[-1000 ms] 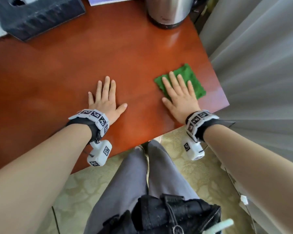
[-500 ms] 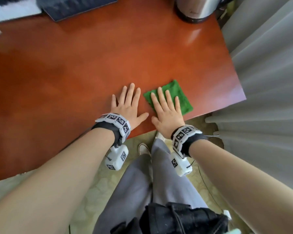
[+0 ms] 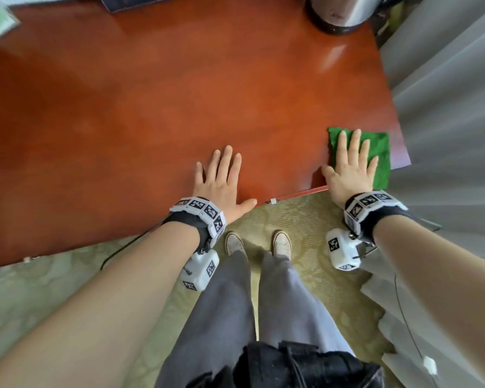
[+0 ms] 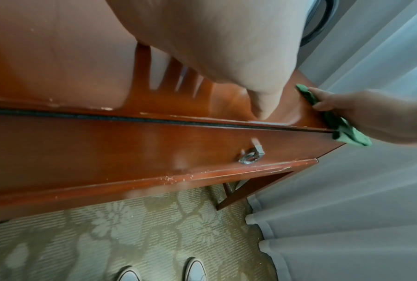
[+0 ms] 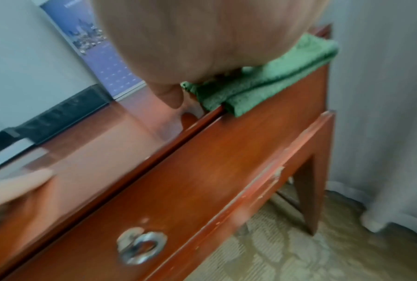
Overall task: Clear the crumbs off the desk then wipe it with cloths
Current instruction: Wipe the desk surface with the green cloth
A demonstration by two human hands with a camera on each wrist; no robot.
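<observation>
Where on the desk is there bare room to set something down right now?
The broad middle of the desk is bare, from the left hand up to the kettle and dark box along the far edge. The strip between both hands is free too. The near right corner is taken: the right hand presses the green cloth there.

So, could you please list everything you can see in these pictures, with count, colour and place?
desk: one, red-brown wood, filling the upper head view
cloth: one, green, at the desk's near right corner, hanging slightly over the front edge
kettle: one, steel with a dark base, far right of the desk
dark box: one, black, at the back of the desk
drawer pull: one, silver, on the desk front
curtain: pale grey, right of the desk
carpet: patterned, yellow-green
shoes: two, white
left hand: flat on the desk
right hand: flat on the cloth
</observation>
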